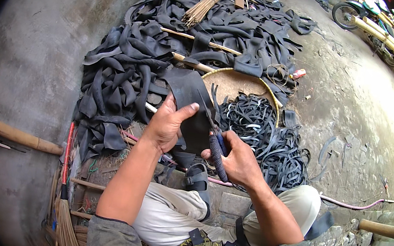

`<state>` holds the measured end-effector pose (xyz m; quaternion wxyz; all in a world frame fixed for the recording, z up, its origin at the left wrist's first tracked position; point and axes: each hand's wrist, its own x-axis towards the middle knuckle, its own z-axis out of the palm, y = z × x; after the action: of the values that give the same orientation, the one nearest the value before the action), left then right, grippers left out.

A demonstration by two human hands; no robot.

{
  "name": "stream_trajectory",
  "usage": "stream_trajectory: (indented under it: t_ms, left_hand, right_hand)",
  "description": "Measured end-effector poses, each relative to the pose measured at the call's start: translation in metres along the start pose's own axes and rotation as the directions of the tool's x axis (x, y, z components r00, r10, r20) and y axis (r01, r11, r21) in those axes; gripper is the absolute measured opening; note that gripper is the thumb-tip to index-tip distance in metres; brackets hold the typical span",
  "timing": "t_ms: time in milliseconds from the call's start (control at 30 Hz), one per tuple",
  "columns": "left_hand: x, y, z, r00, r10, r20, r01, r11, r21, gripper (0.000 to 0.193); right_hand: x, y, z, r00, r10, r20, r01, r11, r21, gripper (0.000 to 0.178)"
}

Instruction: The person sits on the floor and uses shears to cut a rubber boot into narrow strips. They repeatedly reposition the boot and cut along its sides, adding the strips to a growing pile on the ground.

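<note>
My left hand [167,123] grips a broad sheet of black rubber [187,87], thumb on its face, holding it up in front of me. In my right hand [237,163] is a pair of scissors [217,151] with dark wrapped handles. Their blades point up and away, against the right part of the sheet; whether they are parted I cannot tell. Just beyond my right hand, a tangled heap of thin black rubber strips [276,147] lies partly on a round woven tray [273,92]. Beyond and left of my left hand spreads a large pile of black rubber pieces [132,61].
A bundle of thin sticks [208,4] rests on the far pile. A broom [64,222] stands at lower left, near a bamboo pole [19,133]. To the right, a pink hose [354,205] crosses the concrete floor. A motorcycle [366,28] is parked at far right.
</note>
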<state>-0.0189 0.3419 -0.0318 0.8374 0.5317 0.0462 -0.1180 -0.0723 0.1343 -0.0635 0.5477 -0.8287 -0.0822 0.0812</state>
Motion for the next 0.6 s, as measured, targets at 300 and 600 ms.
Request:
stream_trajectory:
  t_ms: [300,600]
  left_hand:
    - [0.0,-0.007,0.001,0.999,-0.027,0.026,0.027,1.0,0.008,0.052]
    - [-0.002,-0.006,0.0,0.997,-0.068,-0.033,0.068,0.998,-0.008,0.053]
  right_hand:
    - [0.011,-0.012,-0.007,0.988,0.144,0.051,-0.141,0.989,-0.051,0.083]
    - [0.007,-0.008,-0.007,0.999,-0.019,-0.027,0.014,0.987,-0.163,0.077]
